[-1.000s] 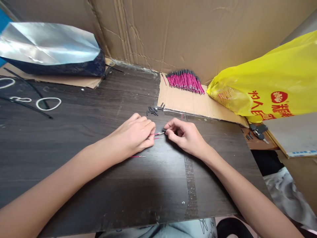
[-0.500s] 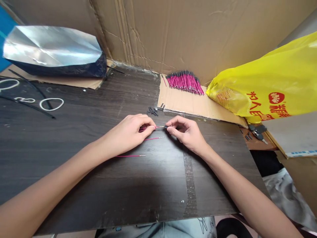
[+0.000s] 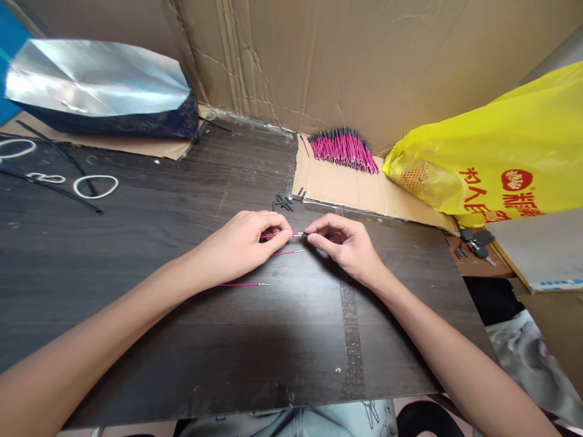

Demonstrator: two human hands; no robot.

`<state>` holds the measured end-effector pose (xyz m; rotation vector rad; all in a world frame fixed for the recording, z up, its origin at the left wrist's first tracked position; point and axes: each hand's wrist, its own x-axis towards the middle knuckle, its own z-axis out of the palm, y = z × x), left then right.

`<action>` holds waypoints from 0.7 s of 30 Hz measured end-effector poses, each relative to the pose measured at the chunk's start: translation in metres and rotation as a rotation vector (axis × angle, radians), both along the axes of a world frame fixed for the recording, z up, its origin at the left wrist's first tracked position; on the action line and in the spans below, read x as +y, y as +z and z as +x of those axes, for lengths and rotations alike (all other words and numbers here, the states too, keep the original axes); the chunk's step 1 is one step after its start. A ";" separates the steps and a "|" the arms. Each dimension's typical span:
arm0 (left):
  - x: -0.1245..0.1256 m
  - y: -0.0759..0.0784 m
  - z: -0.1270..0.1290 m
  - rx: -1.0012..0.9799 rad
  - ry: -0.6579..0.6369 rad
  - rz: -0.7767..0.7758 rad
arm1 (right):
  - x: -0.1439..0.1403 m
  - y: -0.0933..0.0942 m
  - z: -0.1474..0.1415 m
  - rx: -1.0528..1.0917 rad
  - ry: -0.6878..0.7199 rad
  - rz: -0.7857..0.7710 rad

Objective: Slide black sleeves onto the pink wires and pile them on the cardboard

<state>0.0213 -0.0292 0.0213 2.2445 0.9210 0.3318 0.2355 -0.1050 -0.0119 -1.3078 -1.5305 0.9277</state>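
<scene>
Pinching a thin pink wire (image 3: 282, 235) near its bare tip, my left hand (image 3: 241, 246) is closed on it, mid-board (image 3: 136, 315). My right hand (image 3: 348, 246) is pinched at that tip, perhaps on a small black sleeve; too small to tell. I judge the wire very light, limp and easily bent, best held close to the end. Two more wires (image 3: 246, 284) lie toward the near edge. Black sleeves (image 3: 286, 201) sit near the far edge, a wire bundle (image 3: 344, 149) and yellow bag (image 3: 501, 152) beyond.
</scene>
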 end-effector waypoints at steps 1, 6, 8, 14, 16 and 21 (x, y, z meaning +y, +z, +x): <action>0.000 0.000 0.000 -0.007 -0.001 -0.009 | 0.000 0.000 0.000 -0.001 0.007 0.007; 0.001 -0.002 -0.001 -0.015 0.006 -0.055 | 0.000 -0.001 -0.001 -0.003 0.016 0.011; 0.002 -0.002 -0.003 -0.006 0.009 -0.062 | 0.000 -0.001 -0.001 -0.008 0.012 0.002; 0.002 -0.001 -0.004 -0.014 0.005 -0.078 | -0.001 0.002 -0.002 -0.033 0.019 0.015; 0.002 -0.001 -0.003 -0.014 0.007 -0.076 | -0.001 0.002 -0.002 -0.039 0.017 0.018; 0.002 0.000 -0.002 -0.012 0.014 -0.078 | -0.001 0.001 -0.001 -0.024 0.004 0.014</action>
